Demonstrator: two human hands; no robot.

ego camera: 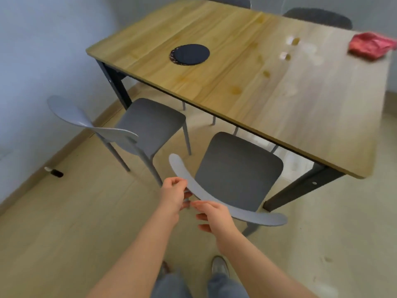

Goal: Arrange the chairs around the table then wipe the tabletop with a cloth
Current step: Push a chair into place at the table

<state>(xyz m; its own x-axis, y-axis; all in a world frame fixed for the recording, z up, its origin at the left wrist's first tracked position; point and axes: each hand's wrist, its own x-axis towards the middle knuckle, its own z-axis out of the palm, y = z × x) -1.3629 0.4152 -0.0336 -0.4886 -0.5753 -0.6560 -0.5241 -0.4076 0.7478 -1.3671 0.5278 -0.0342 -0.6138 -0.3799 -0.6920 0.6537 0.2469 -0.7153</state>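
We pinch the curved backrest of the near grey plastic chair (pixel 238 168) in our left hand (pixel 173 191), grip narrow on the rail, while our right hand (pixel 213 215) lies just beside it, grip loose and holding nothing; taking hold with both should keep the push straight. The seat front meets the near edge of the light wooden desk (pixel 236 93), with open floor between the second grey chair (pixel 150 125) and the black desk leg (pixel 300 187). The crumpled red cloth (pixel 370 47) lies at the desk's far right corner.

Two chairs (pixel 238 171) (pixel 148 127) stand before the table (pixel 214 82), a cloth (pixel 371 46) at its far right.
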